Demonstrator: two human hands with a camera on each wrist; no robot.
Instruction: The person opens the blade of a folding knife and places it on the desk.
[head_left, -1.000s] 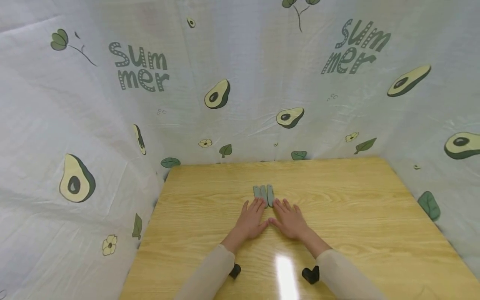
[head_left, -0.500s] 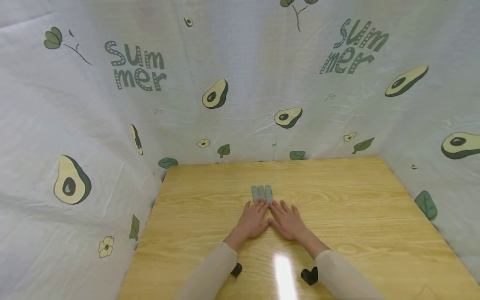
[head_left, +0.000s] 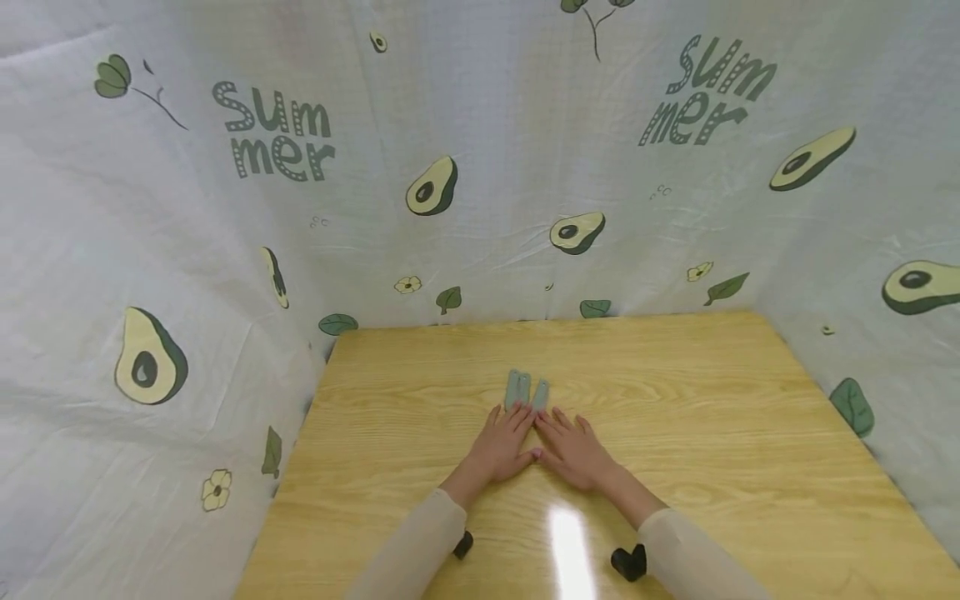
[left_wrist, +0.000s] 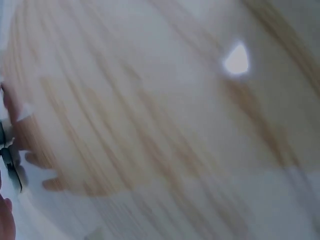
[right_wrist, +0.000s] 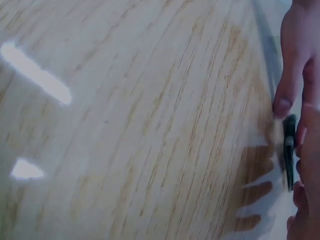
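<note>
Basically, L hand (head_left: pixel 501 446) & R hand (head_left: pixel 576 452) flat, fingers straight, tips at near ends of 3 strips (head_left: pixel 523 388), mid-table.
Strips: thin, grey-green, rounded far ends; two close together on L, third to R, angled. Sleeves (head_left: pixel 420 542): plain beige fabric. Table (head_left: pixel 675 417): glossy yellow woodgrain w/ glare. Cloth (head_left: pixel 495 108) behind: wrinkled white w/ avocado prints (head_left: pixel 150 358), plus "SUMMER" lettering (head_left: pixel 268 127) x2, split SUM/MER, dotted grey-green caps/l.c. mix.

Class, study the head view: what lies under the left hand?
Wooden tabletop shows around the left hand, and two grey strips run up to its fingers, their near ends hidden from view. Whatever lies directly beneath the palm is covered.
</note>
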